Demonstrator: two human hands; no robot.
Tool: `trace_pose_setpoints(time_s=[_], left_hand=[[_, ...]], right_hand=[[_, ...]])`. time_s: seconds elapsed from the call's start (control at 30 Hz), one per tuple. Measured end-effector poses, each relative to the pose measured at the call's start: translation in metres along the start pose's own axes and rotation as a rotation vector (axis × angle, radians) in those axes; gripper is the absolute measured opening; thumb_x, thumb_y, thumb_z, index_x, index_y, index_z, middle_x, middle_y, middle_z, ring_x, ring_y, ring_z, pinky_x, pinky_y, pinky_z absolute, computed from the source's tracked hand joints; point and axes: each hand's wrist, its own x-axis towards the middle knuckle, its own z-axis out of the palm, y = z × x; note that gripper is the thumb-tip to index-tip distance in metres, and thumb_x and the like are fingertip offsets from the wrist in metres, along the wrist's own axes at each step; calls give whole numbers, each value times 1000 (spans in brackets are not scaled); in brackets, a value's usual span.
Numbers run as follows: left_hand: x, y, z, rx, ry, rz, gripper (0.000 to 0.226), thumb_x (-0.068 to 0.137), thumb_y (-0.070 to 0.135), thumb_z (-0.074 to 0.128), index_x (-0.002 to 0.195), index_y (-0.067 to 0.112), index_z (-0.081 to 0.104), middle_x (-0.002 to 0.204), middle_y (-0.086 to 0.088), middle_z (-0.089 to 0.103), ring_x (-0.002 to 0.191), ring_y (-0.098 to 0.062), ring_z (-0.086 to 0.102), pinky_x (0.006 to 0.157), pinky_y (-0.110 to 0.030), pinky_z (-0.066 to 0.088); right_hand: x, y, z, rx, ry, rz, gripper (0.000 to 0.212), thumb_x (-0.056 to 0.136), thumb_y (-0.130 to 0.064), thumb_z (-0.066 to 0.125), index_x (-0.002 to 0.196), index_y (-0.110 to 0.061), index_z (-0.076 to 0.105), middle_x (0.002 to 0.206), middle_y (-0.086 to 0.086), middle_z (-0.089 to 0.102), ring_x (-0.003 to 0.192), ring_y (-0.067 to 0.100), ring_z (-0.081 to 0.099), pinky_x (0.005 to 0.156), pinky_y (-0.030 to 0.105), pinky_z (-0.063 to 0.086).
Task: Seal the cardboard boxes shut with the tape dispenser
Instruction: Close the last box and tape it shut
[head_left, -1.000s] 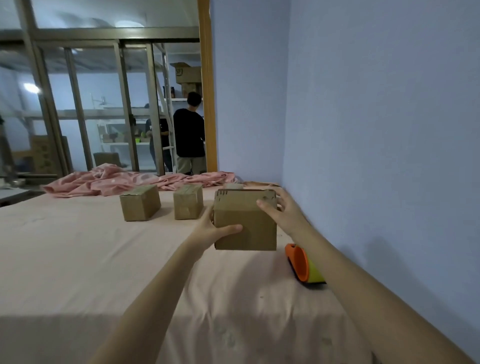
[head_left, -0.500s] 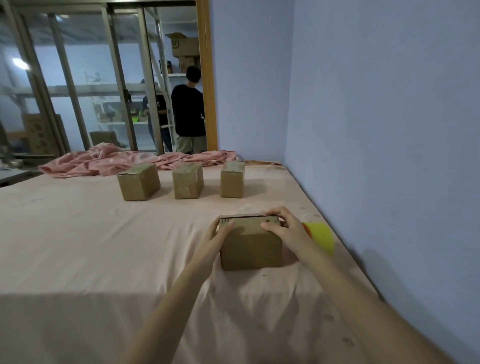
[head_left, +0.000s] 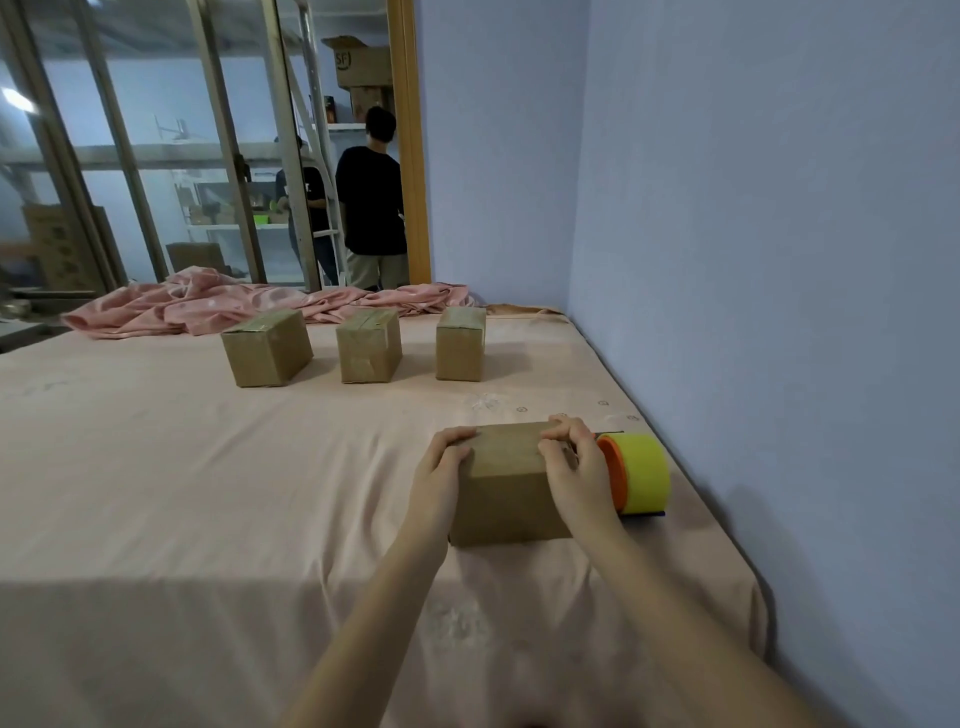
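I have both hands on the box (head_left: 506, 483) nearest me. A second ago I held it in the air at chest height; now it sits flat on the surface (head_left: 208, 493), so the carrying is over and the sealing can start. My left hand (head_left: 440, 475) grips the left top edge, fingers (head_left: 460, 436) curled over onto the top face. My right hand (head_left: 574, 467) grips the right top corner the same way, its fingers bent over the far edge. Neither hand holds anything but the box.

Just right of my right fingers, almost touching the knuckles, lies the dispenser (head_left: 636, 473), its yellow roll and orange hub on their side. Nobody holds it. Half a second ago my hand hid most of it; now it shows plainly. I judge the next move is to free the right hand and pick it up while the left pins the box.

Beyond my fingers, well apart, three boxes (head_left: 363, 345) stand in a row, each with what looks like shiny tape across the top, so I take them as done. Behind them lies a bunched pink cloth (head_left: 208, 304). Past the glass partition a person (head_left: 374, 202) in a dark shirt stands facing away.
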Motion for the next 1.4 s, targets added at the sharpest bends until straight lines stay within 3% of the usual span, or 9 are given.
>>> trace_pose_setpoints(time_s=[0.23,0.43,0.63,0.73,0.9,1.0,1.13,1.3,1.4], left_hand=[[-2,0,1,11,-1,-18,26,94,13,42,97,27,63,107,2,60,97,-15,52,80,-28,41],[-2,0,-3,37,-43,-31,27,94,16,41,100,33,61,108,5,56,95,-12,51,70,-24,39],[-1,0,-1,18,-30,-30,28,93,12,40,100,30,60,110,1,56,98,-16,51,76,-26,41],[0,-1,0,22,-20,-24,27,93,10,40,101,27,60,109,0,56,95,-14,51,74,-25,40],[2,-5,1,23,-7,-14,28,93,11,40,99,29,60,107,1,57,95,-15,51,75,-28,40],[2,-6,3,9,20,-6,28,92,10,40,97,28,60,105,0,57,93,-14,51,74,-27,40],[2,-6,5,-5,38,-11,29,91,9,41,95,29,61,105,-1,58,94,-16,51,76,-29,40],[1,-5,5,-11,57,-10,29,90,8,41,96,28,61,105,0,58,98,-19,51,85,-35,41],[0,-3,5,-15,52,3,28,90,7,41,96,26,60,102,2,57,95,-16,51,83,-33,40]], right_hand=[[-2,4,3,38,31,6,16,89,-8,52,80,-20,58,114,-16,54,110,-3,45,89,12,30],[0,7,0,70,-46,39,15,91,-10,52,103,-13,61,96,-37,54,102,-22,42,78,-9,26],[-4,7,2,99,-33,59,24,96,-12,42,106,-23,61,103,-36,55,106,-22,41,82,-5,29],[-5,8,3,104,-35,60,29,100,-14,35,119,-13,57,98,-47,52,104,-28,38,79,-9,26],[-3,7,3,123,-36,76,25,98,-10,36,100,-20,59,122,-24,49,122,-2,38,87,-2,26],[-1,8,1,91,-49,69,28,98,-9,33,113,-11,56,112,-30,50,123,1,39,85,-4,25],[-1,8,-3,76,-92,65,27,98,-11,32,98,-23,56,131,-17,44,124,-1,35,91,4,24],[-1,2,-3,60,-85,82,28,97,-8,31,96,-20,56,127,-12,47,122,4,39,99,19,29],[-1,-3,-3,60,-48,90,30,97,-6,30,95,-18,57,126,-6,49,119,5,42,95,18,30]])
